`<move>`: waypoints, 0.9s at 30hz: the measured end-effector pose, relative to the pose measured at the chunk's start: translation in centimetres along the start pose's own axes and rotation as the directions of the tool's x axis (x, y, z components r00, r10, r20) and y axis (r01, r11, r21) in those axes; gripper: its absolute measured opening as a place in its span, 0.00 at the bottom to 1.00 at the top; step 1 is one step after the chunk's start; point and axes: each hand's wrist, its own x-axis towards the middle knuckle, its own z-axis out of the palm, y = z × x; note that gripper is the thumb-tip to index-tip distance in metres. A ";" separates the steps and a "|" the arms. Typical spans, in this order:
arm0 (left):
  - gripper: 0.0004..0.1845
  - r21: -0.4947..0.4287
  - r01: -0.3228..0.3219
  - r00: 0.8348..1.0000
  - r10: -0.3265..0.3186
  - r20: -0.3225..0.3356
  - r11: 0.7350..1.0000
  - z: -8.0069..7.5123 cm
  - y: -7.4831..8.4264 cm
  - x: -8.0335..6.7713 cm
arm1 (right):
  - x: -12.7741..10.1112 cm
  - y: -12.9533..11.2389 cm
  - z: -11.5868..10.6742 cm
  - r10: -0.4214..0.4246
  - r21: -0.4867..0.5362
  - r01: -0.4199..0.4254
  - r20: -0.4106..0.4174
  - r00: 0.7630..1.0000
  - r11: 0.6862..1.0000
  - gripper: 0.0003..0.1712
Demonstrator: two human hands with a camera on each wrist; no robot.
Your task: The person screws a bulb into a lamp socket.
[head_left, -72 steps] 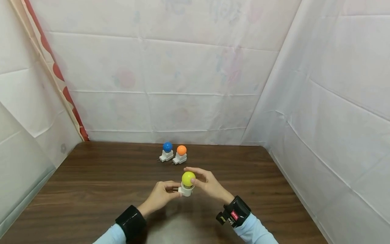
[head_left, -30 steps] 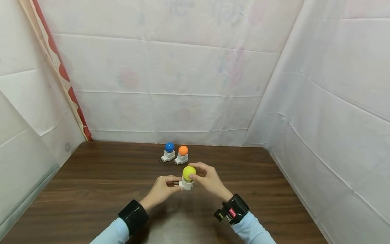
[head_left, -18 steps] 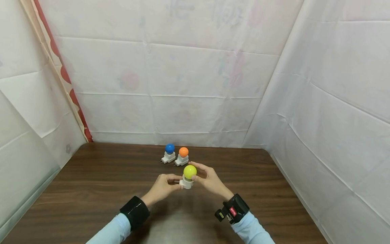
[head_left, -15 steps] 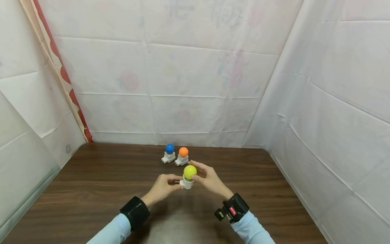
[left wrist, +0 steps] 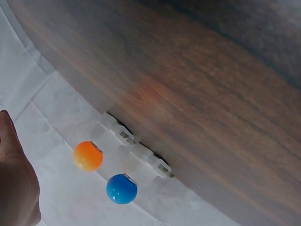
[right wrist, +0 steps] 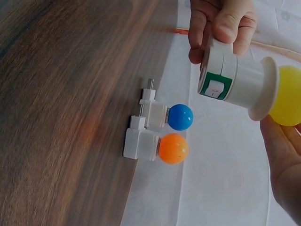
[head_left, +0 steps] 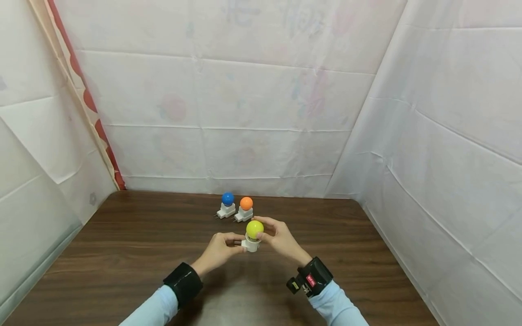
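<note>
My left hand point(head_left: 219, 250) pinches a white plug-in lamp socket point(head_left: 251, 246) at its plug end, thumb against the flat side. The right wrist view shows a green-framed switch on this socket point(right wrist: 244, 82). A yellow bulb point(head_left: 254, 229) sits upright in the socket's mouth, a bit of its metal base showing in the head view. My right hand point(head_left: 281, 240) grips the bulb from the right, thumb in front and fingers behind. Both hands are raised over the brown table. In the left wrist view only part of the left hand point(left wrist: 16, 183) shows; the held socket is out of sight there.
Behind the hands, a blue bulb point(head_left: 228, 199) and an orange bulb point(head_left: 246, 203) stand in two white plug-in sockets side by side on the wooden table point(head_left: 142, 235). White sheeting point(head_left: 244, 113) hangs along the back and both sides.
Over the earlier frames both hands rise slightly with the socket and yellow bulb, and the right fingers shift a little on the bulb. The blue and orange bulbs stay in place.
</note>
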 end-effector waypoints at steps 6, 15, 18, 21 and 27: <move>0.16 0.029 0.010 1.000 -0.009 -0.024 1.000 0.3 0.0 -0.1 | -0.2 0.3 0.2 -0.004 -0.014 0.003 -0.062 0.998 1.000 0.25; 0.16 0.033 0.010 0.999 -0.009 -0.039 0.999 0.3 0.0 -0.1 | -0.3 0.4 0.7 -0.025 -0.038 0.020 -0.156 0.987 0.999 0.25; 0.16 0.030 -0.003 0.999 0.004 -0.037 1.000 0.3 -0.1 -0.2 | -0.3 0.3 0.8 -0.012 -0.037 0.006 -0.157 0.988 0.999 0.25; 0.16 0.033 -0.018 0.999 0.019 -0.030 0.999 0.2 -0.1 -0.3 | -0.3 0.2 0.8 0.002 -0.036 -0.007 -0.133 0.991 0.999 0.27; 0.17 0.040 -0.025 0.999 0.026 -0.025 0.999 -0.1 -0.3 -0.4 | -0.3 -0.3 0.2 -0.061 -0.008 0.060 -0.039 0.997 0.998 0.31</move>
